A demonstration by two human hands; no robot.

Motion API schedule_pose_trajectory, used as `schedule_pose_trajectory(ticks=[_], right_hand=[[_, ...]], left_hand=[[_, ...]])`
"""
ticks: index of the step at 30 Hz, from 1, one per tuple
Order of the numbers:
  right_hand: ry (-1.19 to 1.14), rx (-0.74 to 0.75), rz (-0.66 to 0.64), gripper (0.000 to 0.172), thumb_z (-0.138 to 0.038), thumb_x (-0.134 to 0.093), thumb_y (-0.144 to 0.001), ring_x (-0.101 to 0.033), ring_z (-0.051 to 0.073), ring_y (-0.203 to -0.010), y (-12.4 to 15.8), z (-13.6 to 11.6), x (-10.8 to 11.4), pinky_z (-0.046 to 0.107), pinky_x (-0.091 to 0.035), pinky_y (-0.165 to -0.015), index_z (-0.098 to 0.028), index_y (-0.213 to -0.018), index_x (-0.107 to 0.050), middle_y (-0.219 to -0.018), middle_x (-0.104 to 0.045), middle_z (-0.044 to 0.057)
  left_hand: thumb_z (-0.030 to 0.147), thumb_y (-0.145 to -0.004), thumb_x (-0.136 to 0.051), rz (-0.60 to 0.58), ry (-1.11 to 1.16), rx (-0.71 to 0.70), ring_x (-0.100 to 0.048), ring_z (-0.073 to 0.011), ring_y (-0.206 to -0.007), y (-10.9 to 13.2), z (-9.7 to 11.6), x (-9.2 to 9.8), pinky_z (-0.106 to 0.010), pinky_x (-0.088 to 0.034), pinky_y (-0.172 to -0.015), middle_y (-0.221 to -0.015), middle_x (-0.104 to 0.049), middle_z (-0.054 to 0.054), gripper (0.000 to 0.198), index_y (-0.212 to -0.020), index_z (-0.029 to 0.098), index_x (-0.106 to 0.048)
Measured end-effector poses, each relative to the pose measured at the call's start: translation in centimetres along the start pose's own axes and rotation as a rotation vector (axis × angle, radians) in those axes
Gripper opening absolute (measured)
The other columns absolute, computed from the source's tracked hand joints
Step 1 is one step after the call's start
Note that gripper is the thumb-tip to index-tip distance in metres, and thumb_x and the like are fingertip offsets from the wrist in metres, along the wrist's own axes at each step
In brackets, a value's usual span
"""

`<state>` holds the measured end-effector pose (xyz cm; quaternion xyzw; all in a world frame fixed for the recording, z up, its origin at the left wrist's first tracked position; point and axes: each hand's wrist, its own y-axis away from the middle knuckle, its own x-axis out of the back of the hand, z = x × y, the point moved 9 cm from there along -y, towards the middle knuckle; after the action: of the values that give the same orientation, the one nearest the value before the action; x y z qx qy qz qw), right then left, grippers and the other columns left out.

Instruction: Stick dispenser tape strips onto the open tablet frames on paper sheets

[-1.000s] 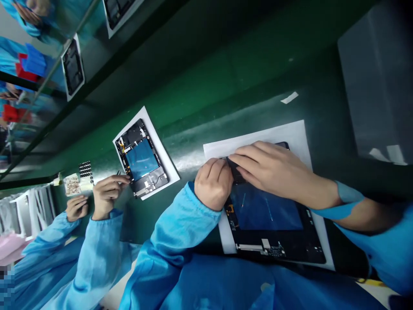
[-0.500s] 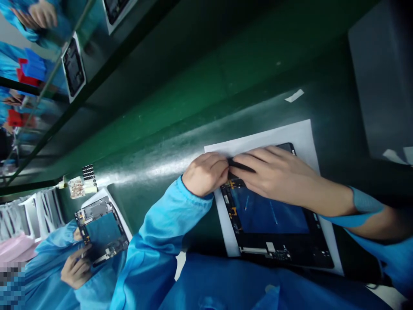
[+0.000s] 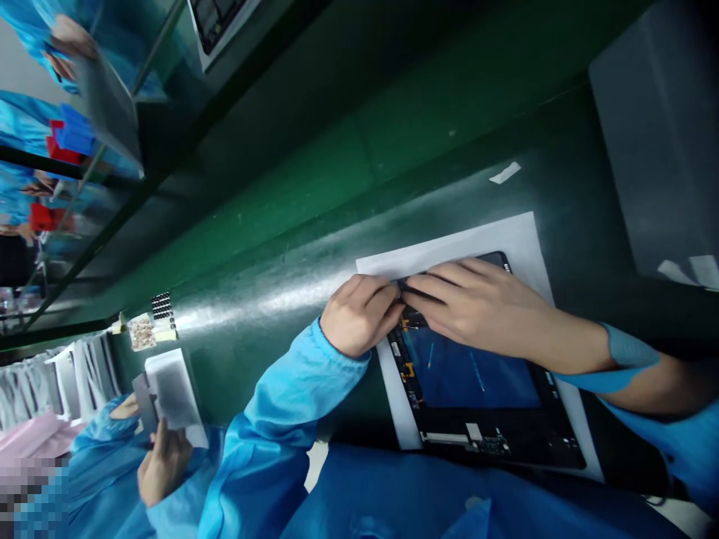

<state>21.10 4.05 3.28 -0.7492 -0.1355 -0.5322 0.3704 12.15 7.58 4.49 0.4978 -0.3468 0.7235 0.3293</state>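
Observation:
An opened tablet (image 3: pixel 472 367) lies on a white sheet (image 3: pixel 520 239), with a blue battery area in its middle, orange flex strips along the left and a small circuit board near its lower edge. Over the tablet's upper left corner, my left hand (image 3: pixel 359 314) is closed, thumb against curled fingers. My right hand (image 3: pixel 472 303) reaches across the upper part, its fingers pressed together and their tips meeting those of the left. Something dark shows between the fingertips, too covered to name.
A grey panel (image 3: pixel 645 142) stands at the right. A scrap of white tape (image 3: pixel 505 173) lies behind the sheet. At the left, a co-worker's hands hold a thin flat device (image 3: pixel 147 400) over white paper (image 3: pixel 175 385). A raised shelf edge (image 3: pixel 185 142) runs along the upper left.
My hands stay at the same corner, the left fingers shifting slightly. The co-worker's tablet has been tipped up on edge. At the upper left, a tablet on the shelf is now lifted by another person.

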Motion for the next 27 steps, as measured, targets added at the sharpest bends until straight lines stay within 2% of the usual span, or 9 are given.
schedule_pose_trajectory(ticks=[5, 8, 13, 19, 22, 27], right_hand=[[-0.030, -0.002, 0.030, 0.021, -0.018, -0.053, -0.095, -0.055, 0.022, -0.092, 0.0, 0.0, 0.2, 0.036, -0.039, -0.075, -0.013, -0.103, -0.072, -0.102, -0.071, 0.008], [-0.046, 0.002, 0.025, 0.022, -0.019, -0.052, -0.095, -0.055, 0.022, -0.092, 0.0, -0.2, 0.0, 0.037, -0.039, -0.077, -0.014, -0.102, -0.072, -0.100, -0.071, 0.007], [-0.029, -0.009, -0.055, 0.024, -0.021, -0.050, -0.095, -0.053, 0.023, -0.092, -0.2, -0.6, -0.7, 0.037, -0.036, -0.078, -0.016, -0.106, -0.071, -0.105, -0.070, 0.007], [-0.037, -0.040, -0.107, 0.024, -0.022, -0.053, -0.093, -0.050, 0.023, -0.094, -0.3, -0.5, -1.1, 0.038, -0.034, -0.077, -0.017, -0.108, -0.071, -0.107, -0.068, 0.007], [-0.048, -0.032, -0.099, 0.025, -0.024, -0.056, -0.091, -0.049, 0.024, -0.096, -0.2, -0.5, -1.3, 0.038, -0.033, -0.077, -0.016, -0.110, -0.070, -0.109, -0.068, 0.008], [-0.046, -0.031, -0.094, 0.030, -0.026, -0.061, -0.088, -0.048, 0.024, -0.097, 0.0, -0.4, -1.5, 0.038, -0.031, -0.077, -0.016, -0.115, -0.069, -0.110, -0.067, 0.009]], left_hand=[[0.017, -0.097, -0.059, 0.081, -0.036, 0.025, -0.064, -0.0180, -0.085, 0.7, 0.3, -0.7, -0.029, -0.058, -0.080, -0.094, -0.069, -0.010, 0.013, -0.097, 0.010, -0.071], [0.014, -0.098, -0.057, 0.089, -0.022, 0.022, -0.062, -0.0163, -0.082, 0.7, -0.1, -0.7, -0.027, -0.057, -0.078, -0.094, -0.069, -0.008, 0.015, -0.094, 0.012, -0.071], [0.013, -0.100, -0.048, -0.008, -0.023, 0.011, -0.062, -0.0175, -0.082, 0.1, -0.3, -1.1, -0.028, -0.057, -0.078, -0.095, -0.069, -0.009, 0.023, -0.091, 0.011, -0.069], [0.011, -0.100, -0.044, -0.248, -0.032, 0.015, -0.064, -0.0202, -0.082, -1.1, -1.2, -2.5, -0.033, -0.057, -0.080, -0.094, -0.070, -0.009, 0.025, -0.091, 0.011, -0.068], [0.013, -0.100, -0.046, -0.255, 0.072, -0.010, -0.067, -0.0204, -0.086, -1.6, -1.8, -2.2, -0.032, -0.058, -0.081, -0.096, -0.072, -0.008, 0.024, -0.093, 0.012, -0.069], [0.015, -0.101, -0.045, -0.191, 0.195, -0.055, -0.069, -0.0194, -0.089, -1.6, -2.4, -1.5, -0.031, -0.059, -0.082, -0.097, -0.072, -0.009, 0.025, -0.095, 0.011, -0.070]])
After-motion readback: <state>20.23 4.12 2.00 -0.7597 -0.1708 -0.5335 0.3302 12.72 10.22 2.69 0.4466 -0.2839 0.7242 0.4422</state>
